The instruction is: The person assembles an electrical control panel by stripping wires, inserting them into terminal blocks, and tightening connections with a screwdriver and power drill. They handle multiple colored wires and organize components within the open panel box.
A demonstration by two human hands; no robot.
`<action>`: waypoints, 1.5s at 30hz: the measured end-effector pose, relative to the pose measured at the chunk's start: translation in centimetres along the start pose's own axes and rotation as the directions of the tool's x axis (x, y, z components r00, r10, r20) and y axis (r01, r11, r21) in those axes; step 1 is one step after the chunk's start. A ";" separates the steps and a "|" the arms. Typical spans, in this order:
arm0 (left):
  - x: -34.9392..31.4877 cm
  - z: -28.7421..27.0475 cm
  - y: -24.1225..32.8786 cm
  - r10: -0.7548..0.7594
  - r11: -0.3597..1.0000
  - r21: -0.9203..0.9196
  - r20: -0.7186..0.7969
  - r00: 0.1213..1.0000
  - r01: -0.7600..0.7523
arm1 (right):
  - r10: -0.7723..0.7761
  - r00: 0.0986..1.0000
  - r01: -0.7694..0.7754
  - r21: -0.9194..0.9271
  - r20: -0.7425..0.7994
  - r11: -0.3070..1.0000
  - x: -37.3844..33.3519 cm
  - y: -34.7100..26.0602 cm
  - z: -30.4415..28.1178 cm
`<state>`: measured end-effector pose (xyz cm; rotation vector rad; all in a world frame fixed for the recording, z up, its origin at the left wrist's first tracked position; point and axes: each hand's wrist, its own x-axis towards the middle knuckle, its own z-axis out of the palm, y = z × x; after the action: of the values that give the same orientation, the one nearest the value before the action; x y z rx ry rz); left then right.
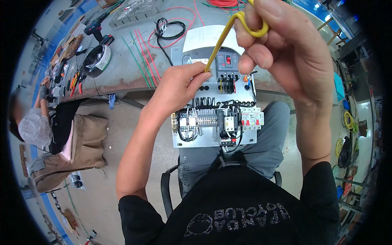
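A yellow wire (222, 38) stretches between my two hands, above an electrical panel. Its lower end is pinched between the thumb and fingers of my left hand (176, 85). Up at the top right, my right hand (288, 45) is raised close to the camera, with the looped upper part of the wire gripped in its fingers. Beneath them the metal mounting plate (196, 143) rests on my lap and against the table edge. It carries a large breaker (228, 61) with a red switch, a terminal block (207, 117), a contactor (229, 123) and small breakers (251, 119) with red levers.
On the grey table (126, 67) lie a coiled black cable (170, 30), red and green wires, a cordless drill (96, 30), a black wire roll (97, 60) and pliers (75, 81). Another person (36, 126) works at the left. Wire coils (348, 119) hang at the right.
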<state>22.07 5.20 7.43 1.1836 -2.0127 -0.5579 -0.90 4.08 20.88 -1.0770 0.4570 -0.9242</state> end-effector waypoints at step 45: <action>-1.8 -0.1 -1.9 -0.032 0.999 -0.042 -0.044 0.999 0.030 | 0.058 0.984 -0.069 0.058 0.168 0.996 1.9 2.7 1.1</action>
<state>23.73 5.89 5.55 1.1944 -1.9392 -0.5801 2.01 3.55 19.15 -1.0653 0.3201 -0.7805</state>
